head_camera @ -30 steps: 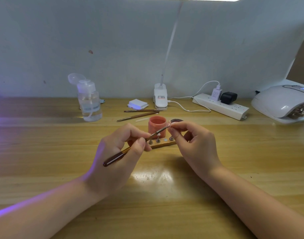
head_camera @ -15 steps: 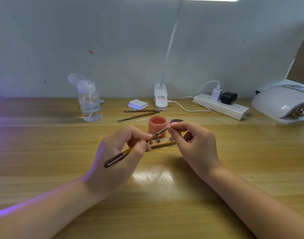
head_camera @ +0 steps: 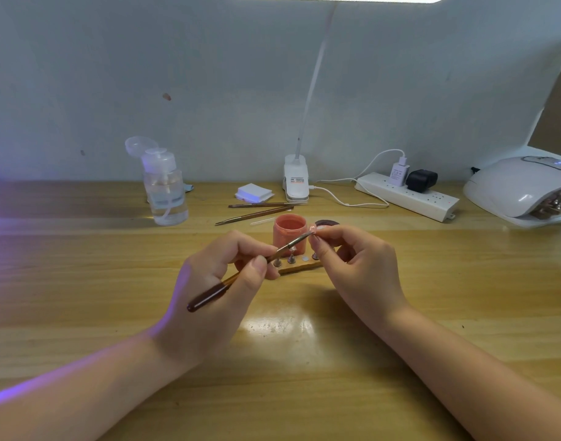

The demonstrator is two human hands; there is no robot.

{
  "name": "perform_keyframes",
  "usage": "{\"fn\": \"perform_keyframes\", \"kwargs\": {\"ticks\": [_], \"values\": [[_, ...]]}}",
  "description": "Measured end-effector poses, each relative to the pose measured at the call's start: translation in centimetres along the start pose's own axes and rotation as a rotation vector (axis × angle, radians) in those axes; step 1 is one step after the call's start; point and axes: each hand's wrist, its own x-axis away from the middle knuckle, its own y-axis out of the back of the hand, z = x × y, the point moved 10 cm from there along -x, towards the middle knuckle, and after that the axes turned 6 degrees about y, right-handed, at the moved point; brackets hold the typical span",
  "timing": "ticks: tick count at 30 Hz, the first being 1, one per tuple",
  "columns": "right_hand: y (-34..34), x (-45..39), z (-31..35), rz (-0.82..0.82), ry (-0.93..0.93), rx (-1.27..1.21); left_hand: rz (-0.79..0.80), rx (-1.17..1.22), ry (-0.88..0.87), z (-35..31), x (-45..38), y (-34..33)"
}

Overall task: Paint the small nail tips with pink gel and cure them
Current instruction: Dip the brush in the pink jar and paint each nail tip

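Grip status: left hand (head_camera: pixel 215 281) pinches the brush (head_camera: pixel 250 268) mid-handle, bristle end up against the nail tip (head_camera: pixel 315 230) that my right hand (head_camera: pixel 352 265) pinches between thumb and fingertips, just above the open pink gel jar (head_camera: pixel 289 232). Wooden holder (head_camera: pixel 300 267) on the desk (head_camera: pixel 82 281) sits between both hands: 3 pegs standing, 1 spot bare. Peg tips look unpainted, but too small to be sure. My read: painting is in hand on this tip, others left. Curing not started; white lamp (head_camera: pixel 521 189) sits far right, well apart.
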Motion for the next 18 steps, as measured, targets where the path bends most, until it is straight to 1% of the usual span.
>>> {"fn": "perform_keyframes", "kwargs": {"ticks": [6,12,15,18], "values": [[-0.09,0.05,-0.08,0.007,-0.002,-0.007,0.017,-0.002,0.007,0.41,0.00,-0.18],[-0.04,0.01,-0.10,-0.003,0.008,-0.007,-0.028,0.043,0.008,0.40,-0.04,0.17],[-0.13,0.01,-0.04,0.001,0.016,-0.009,-0.007,0.066,0.049,0.80,-0.09,-0.26],[-0.21,0.03,-0.01,0.005,0.019,-0.022,0.003,0.076,0.053,0.87,-0.10,-0.30]]}}
